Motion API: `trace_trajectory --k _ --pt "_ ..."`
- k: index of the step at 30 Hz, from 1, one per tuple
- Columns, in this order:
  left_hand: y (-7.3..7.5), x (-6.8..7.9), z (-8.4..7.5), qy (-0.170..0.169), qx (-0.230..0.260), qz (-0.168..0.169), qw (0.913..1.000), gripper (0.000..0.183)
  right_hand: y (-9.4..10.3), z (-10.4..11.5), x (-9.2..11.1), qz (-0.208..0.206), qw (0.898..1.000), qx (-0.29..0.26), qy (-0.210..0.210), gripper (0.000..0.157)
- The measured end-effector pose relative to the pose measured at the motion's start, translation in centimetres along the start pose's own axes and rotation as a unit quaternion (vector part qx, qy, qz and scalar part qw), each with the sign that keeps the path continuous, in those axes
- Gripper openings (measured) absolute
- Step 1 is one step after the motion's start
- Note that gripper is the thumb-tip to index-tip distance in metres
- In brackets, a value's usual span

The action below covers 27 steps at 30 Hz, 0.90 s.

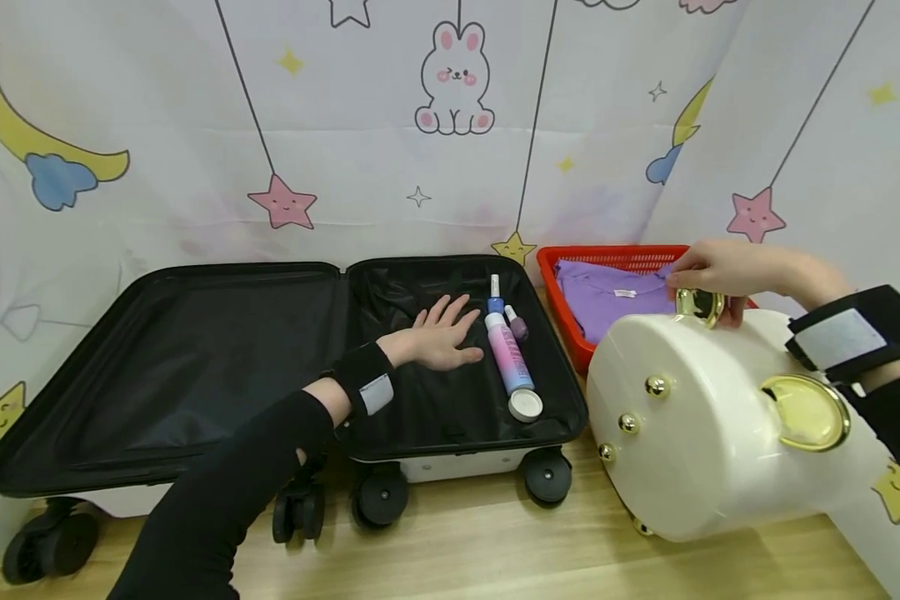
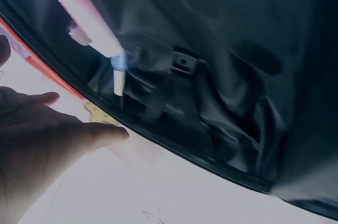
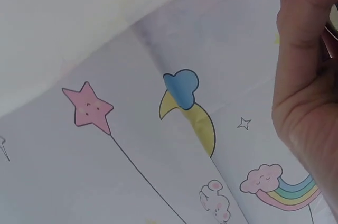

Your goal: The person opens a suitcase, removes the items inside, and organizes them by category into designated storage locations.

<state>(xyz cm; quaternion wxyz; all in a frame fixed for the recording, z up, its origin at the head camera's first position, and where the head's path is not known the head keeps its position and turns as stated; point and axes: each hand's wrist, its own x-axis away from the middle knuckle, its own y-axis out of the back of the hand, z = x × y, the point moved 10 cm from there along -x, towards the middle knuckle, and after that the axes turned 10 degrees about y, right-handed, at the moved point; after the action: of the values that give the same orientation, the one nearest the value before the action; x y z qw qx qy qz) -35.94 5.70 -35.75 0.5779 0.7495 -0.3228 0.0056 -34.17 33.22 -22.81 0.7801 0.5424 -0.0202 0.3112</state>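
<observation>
My left hand (image 1: 444, 337) is spread with straight fingers over the right half of an open black-lined suitcase (image 1: 450, 433). Just right of its fingers lies a pink-to-blue bottle (image 1: 508, 354), also in the left wrist view. A blue bottle with a slim white cap (image 1: 495, 296), a small purple bottle with a white cap (image 1: 518, 325) and a round white lid or jar (image 1: 525, 405) lie around it. At the right, my right hand (image 1: 727, 271) grips the gold handle (image 1: 701, 307) of a glossy cream round case (image 1: 690, 433), tipped with its gold-footed base facing left.
Behind the cream case stands a red basket (image 1: 558, 296) with a folded purple garment (image 1: 607, 292) in it. The suitcase's other half (image 1: 195, 350) lies flat at the left. Black wheels (image 1: 381, 497) stick out in front over the wooden surface (image 1: 450, 550). A patterned curtain (image 1: 375, 100) hangs behind.
</observation>
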Motion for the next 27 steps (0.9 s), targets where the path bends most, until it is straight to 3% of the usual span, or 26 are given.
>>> trace_trajectory --k 3,5,8,10,14,17,21,27 --pt "0.6 0.4 -2.6 -0.041 0.013 -0.033 0.9985 0.071 0.0 0.1 -0.4 -0.010 0.999 0.031 0.000 0.029" --pt "1.1 0.9 -5.2 -0.090 0.031 -0.070 0.9930 0.063 -0.2 0.1 -0.5 -0.008 0.999 0.046 -0.001 0.029" --pt "1.5 2.4 -10.0 -0.176 0.053 -0.114 0.9763 0.047 -0.4 0.2 -0.6 0.003 0.999 0.054 0.003 0.029" --pt "1.1 3.5 -13.2 -0.225 0.053 -0.125 0.9649 0.039 -0.4 0.4 -0.6 0.006 0.998 0.060 0.010 0.029" --pt "0.0 4.5 -18.0 -0.259 0.034 -0.134 0.9560 0.037 -0.3 0.6 -0.7 -0.001 0.997 0.081 0.014 0.027" --pt "-0.2 4.5 -19.9 -0.250 0.012 -0.162 0.9545 0.034 -0.2 0.8 -0.8 -0.008 0.995 0.095 0.015 0.026" --pt "-0.1 4.2 -21.0 -0.244 -0.017 -0.197 0.9495 0.028 -0.3 1.0 -0.9 -0.015 0.993 0.112 0.024 0.025" --pt "-0.1 3.9 -20.9 -0.262 -0.017 -0.191 0.9460 0.027 -0.1 0.8 -0.9 -0.019 0.992 0.122 0.027 0.026"
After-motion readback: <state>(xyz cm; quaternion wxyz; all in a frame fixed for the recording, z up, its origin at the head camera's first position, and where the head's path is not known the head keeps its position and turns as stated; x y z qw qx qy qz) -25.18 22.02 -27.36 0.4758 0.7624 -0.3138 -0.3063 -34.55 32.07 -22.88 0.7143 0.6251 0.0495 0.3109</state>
